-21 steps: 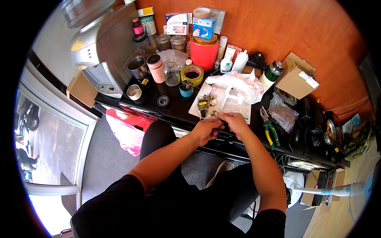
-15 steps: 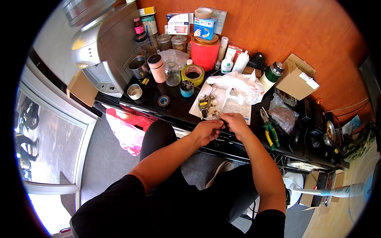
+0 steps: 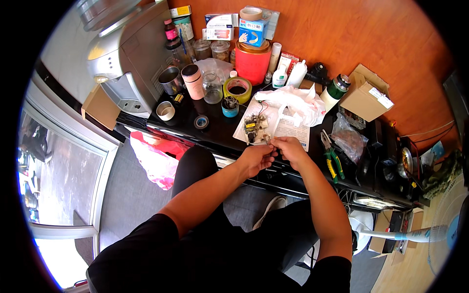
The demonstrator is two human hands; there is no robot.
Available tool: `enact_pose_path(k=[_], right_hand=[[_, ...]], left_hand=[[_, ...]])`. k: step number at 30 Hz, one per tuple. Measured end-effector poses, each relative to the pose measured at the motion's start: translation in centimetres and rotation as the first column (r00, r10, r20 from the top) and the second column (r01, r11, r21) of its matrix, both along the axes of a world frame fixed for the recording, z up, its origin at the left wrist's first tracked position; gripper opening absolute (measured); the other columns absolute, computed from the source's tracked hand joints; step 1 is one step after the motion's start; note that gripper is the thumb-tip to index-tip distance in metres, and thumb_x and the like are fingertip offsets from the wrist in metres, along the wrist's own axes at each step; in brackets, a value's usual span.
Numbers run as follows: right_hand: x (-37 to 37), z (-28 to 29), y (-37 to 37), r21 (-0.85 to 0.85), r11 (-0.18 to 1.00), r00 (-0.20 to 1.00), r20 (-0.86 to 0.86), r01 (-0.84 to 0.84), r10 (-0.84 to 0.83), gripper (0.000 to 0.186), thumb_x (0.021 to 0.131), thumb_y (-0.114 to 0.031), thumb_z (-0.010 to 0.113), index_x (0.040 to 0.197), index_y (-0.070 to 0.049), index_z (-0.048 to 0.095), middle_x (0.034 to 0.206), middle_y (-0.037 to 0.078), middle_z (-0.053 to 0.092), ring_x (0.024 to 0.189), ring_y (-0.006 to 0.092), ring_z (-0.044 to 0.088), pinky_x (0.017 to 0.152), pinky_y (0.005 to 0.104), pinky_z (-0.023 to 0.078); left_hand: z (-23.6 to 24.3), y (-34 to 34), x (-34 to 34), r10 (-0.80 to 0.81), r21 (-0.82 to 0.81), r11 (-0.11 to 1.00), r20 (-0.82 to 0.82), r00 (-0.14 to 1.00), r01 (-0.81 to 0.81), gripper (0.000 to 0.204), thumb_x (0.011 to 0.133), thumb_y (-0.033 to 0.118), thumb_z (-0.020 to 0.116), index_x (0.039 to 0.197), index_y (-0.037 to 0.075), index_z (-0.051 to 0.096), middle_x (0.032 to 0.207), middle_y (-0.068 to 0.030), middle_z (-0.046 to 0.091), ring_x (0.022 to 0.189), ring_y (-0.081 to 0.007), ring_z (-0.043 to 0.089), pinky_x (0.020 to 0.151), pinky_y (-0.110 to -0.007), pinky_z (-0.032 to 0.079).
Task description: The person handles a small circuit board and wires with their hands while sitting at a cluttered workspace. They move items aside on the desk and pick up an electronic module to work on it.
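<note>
My left hand (image 3: 256, 160) and my right hand (image 3: 291, 149) meet at the table's front edge, fingertips pinched close together. What they hold between them is too small to make out; it may be thin wire. Just beyond my fingers lies a small electronic part with a yellow label (image 3: 251, 125), among pale bits and thin wires on a printed paper sheet (image 3: 293, 134). A crumpled white plastic bag (image 3: 305, 105) covers the sheet's far side. Right of my right hand rest pliers with green and yellow handles (image 3: 333, 163).
A roll of yellow tape (image 3: 238, 90), a glass jar (image 3: 212, 89), a pink tumbler (image 3: 193, 82) and a black tape roll (image 3: 201, 122) stand left of the sheet. A red canister (image 3: 252, 63) is behind. A cardboard box (image 3: 365, 94) and a clear bag (image 3: 348, 136) sit at right.
My hands stay at nearly the same place, with only a slight shift of the fingers. My left fingers look a little more spread below the pinch.
</note>
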State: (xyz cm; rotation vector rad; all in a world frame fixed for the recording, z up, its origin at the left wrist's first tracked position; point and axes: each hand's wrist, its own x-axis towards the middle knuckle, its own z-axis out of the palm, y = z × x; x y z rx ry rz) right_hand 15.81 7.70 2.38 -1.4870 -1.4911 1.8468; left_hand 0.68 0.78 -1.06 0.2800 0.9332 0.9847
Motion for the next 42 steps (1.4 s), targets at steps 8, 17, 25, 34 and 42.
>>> enact_pose_path(k=[8,17,25,34,42], right_hand=[[0.1,0.3,0.2,-0.025,1.0,0.998,-0.063,-0.009,0.007,0.021,0.09,-0.027,0.067,0.097,-0.008,0.073,0.079,-0.005,0.064,0.063,0.0057,0.051,0.052,0.0224,0.033],[0.2,-0.1,0.2,0.005,0.999,0.997,-0.058,0.051,-0.051,0.027,0.09,-0.028,0.069,0.1,-0.004,0.072,0.073,-0.004,0.058,0.058,0.0069,0.045,0.049,0.0234,0.031],[-0.7,-0.4,-0.4,0.158,0.984,0.996,-0.025,0.087,-0.084,0.034,0.087,-0.028,0.07,0.094,0.004,0.075,0.08,0.01,0.072,0.072,0.0149,0.062,0.069,0.0315,0.049],[-2.1,-3.6,1.4,0.372,0.928,0.995,0.093,0.008,-0.046,0.029,0.081,-0.024,0.069,0.071,0.003,0.072,0.063,0.011,0.067,0.053,0.0178,0.063,0.053,0.034,0.05],[-1.6,-1.8,2.0,0.484,0.874,0.934,0.331,-0.045,-0.135,0.038,0.076,-0.033,0.069,0.078,0.004,0.074,0.088,0.024,0.071,0.089,0.0378,0.07,0.08,0.0418,0.056]], left_hand=[[0.1,0.3,0.0,0.045,-0.058,0.997,-0.072,0.996,-0.049,0.012,0.093,0.022,0.068,0.102,0.014,0.067,0.09,0.002,0.069,0.067,-0.0074,0.054,0.064,-0.024,0.046],[0.8,-0.7,0.0,-0.005,0.078,0.997,-0.259,0.966,0.026,0.022,0.094,0.021,0.067,0.11,0.006,0.066,0.099,-0.0073,0.072,0.073,-0.0147,0.065,0.067,-0.03,0.054],[-1.8,-0.3,-0.6,0.078,0.104,0.993,-0.29,0.954,-0.05,0.024,0.093,0.019,0.067,0.113,0.005,0.066,0.096,-0.0077,0.072,0.07,-0.014,0.063,0.064,-0.027,0.051],[-1.9,0.2,0.0,0.177,0.246,0.968,-0.507,0.843,-0.055,0.021,0.096,0.02,0.063,0.105,0.001,0.068,0.088,-0.0083,0.072,0.059,-0.0132,0.062,0.05,-0.025,0.047],[-3.1,2.1,-1.5,0.139,0.22,0.974,-0.413,0.9,-0.05,0.017,0.096,0.022,0.064,0.104,0.008,0.067,0.087,-0.0018,0.071,0.063,-0.0082,0.059,0.057,-0.022,0.045]])
